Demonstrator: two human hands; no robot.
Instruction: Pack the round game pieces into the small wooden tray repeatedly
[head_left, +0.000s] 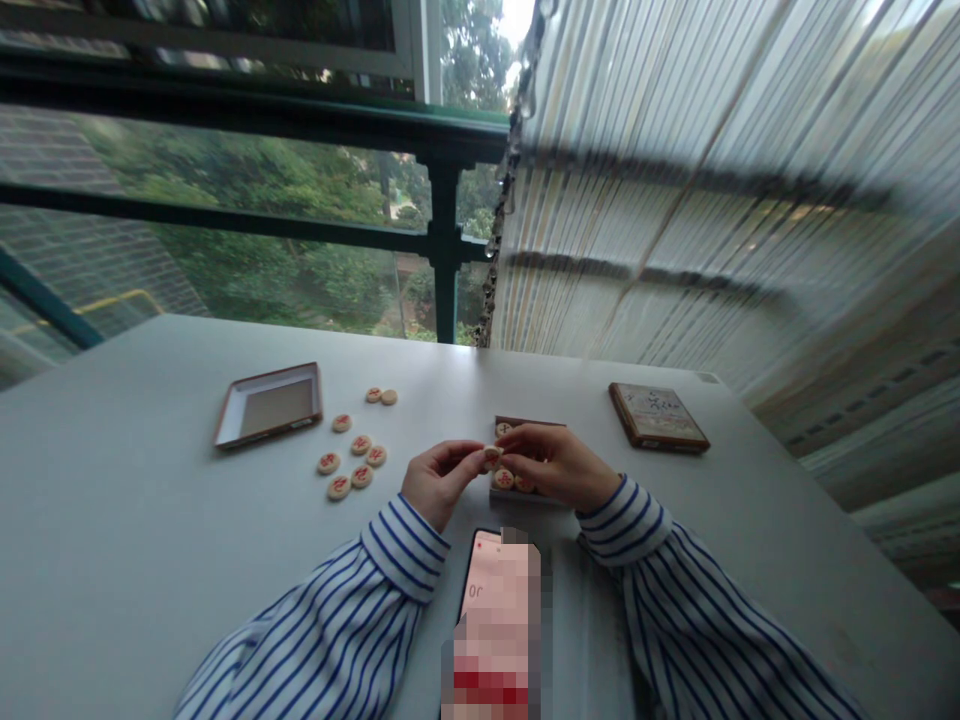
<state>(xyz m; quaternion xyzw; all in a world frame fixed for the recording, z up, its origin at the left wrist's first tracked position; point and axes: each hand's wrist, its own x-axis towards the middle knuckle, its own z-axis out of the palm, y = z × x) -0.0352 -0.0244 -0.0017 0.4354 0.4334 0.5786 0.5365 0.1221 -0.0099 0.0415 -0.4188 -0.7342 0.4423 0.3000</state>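
A round wooden xiangqi piece [492,455] with a red character is pinched between my left hand [442,482] and my right hand [559,464]. The left thumb and forefinger meet its left side, while the right thumb and fingertips close on its other side. Directly beneath the right hand stands a small box [529,496] with pieces inside, partly covered by that hand. Red-marked pieces show along its near side, and a dark-marked piece [503,430] sits in its far left corner. Several loose xiangqi pieces [361,445] lie left of my left hand, mostly red side up.
An open, shallow box lid [281,405] lies at the left. At the far right is a closed flat box [658,416] with writing on top. A phone [496,610] rests between my forearms on the white table [150,520]. Windows and a curtain [645,220] stand behind.
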